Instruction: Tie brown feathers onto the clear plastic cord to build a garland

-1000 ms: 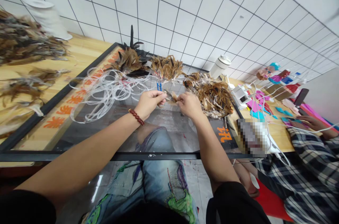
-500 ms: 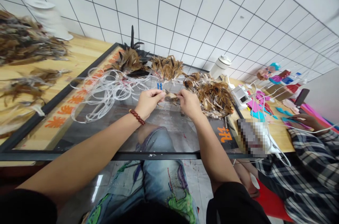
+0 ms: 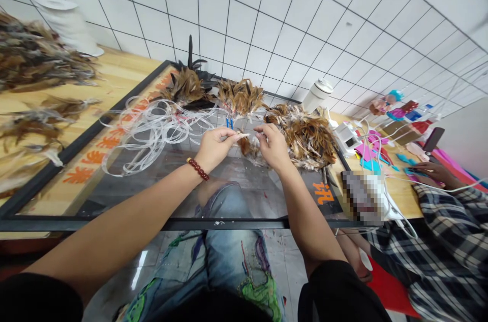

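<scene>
My left hand (image 3: 217, 147), with a beaded bracelet at the wrist, pinches a small pale feather (image 3: 243, 135) whose tip points right. Across a small gap, my right hand (image 3: 272, 145) has its thumb and fingers apart and nothing visible between them. Loose brown and whitish feathers (image 3: 249, 148) lie on the glass between and below my hands. Just behind stand blue-handled scissors or tweezers (image 3: 229, 122), too small to tell which. A brown feather bunch (image 3: 241, 96) lies behind these, and a bigger feather pile (image 3: 307, 134) is beside my right hand.
Looped clear strips (image 3: 152, 134) lie left of my left hand. More feathers (image 3: 41, 58) and a white spool (image 3: 64, 22) are at the far left. A white bottle (image 3: 318, 93), a power block (image 3: 346, 138) and cables stand right. A person in a plaid sleeve (image 3: 450, 210) works there.
My right fingers have opened and separated from the feather at my left hand. The pale feather now shows between my hands, with loose feathers below it.
</scene>
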Action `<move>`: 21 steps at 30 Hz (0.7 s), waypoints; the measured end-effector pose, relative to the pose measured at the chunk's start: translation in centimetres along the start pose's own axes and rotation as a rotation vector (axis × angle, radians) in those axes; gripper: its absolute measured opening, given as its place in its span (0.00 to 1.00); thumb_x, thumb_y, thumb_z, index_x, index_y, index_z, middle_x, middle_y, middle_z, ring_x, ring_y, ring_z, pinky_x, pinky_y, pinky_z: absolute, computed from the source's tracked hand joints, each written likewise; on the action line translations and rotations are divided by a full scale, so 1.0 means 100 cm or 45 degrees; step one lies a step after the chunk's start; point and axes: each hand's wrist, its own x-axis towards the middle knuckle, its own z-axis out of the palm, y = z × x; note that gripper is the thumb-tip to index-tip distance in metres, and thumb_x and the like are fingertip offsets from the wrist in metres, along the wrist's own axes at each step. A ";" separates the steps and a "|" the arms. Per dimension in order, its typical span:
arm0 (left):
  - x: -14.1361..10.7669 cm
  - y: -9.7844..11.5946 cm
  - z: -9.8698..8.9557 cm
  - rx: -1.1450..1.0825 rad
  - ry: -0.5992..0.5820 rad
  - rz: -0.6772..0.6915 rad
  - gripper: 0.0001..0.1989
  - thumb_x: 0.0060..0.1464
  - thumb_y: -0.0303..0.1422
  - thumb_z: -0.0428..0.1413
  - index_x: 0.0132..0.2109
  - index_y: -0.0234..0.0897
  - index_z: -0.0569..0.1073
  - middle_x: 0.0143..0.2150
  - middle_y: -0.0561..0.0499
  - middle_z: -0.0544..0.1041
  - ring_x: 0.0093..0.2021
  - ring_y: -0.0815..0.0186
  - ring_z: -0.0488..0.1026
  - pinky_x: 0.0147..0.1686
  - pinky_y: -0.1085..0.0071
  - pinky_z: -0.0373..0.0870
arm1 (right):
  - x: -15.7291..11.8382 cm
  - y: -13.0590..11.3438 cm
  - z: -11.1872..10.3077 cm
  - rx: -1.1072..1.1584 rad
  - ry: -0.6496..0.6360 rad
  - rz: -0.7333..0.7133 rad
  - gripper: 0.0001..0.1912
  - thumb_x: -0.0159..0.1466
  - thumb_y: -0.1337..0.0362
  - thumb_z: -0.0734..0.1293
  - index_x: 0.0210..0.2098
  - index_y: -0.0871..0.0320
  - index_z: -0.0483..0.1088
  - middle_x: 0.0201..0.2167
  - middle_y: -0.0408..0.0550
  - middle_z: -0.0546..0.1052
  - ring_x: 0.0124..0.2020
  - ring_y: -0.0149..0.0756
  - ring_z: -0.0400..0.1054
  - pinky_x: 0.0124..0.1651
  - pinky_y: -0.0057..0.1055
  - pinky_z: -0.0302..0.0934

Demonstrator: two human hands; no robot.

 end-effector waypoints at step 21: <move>-0.003 0.007 0.003 -0.314 -0.091 -0.383 0.12 0.36 0.38 0.65 0.27 0.33 0.79 0.23 0.49 0.77 0.25 0.68 0.68 0.26 0.73 0.64 | -0.004 -0.014 0.000 -0.017 -0.132 -0.271 0.10 0.66 0.62 0.59 0.35 0.56 0.71 0.35 0.47 0.75 0.41 0.34 0.67 0.46 0.30 0.53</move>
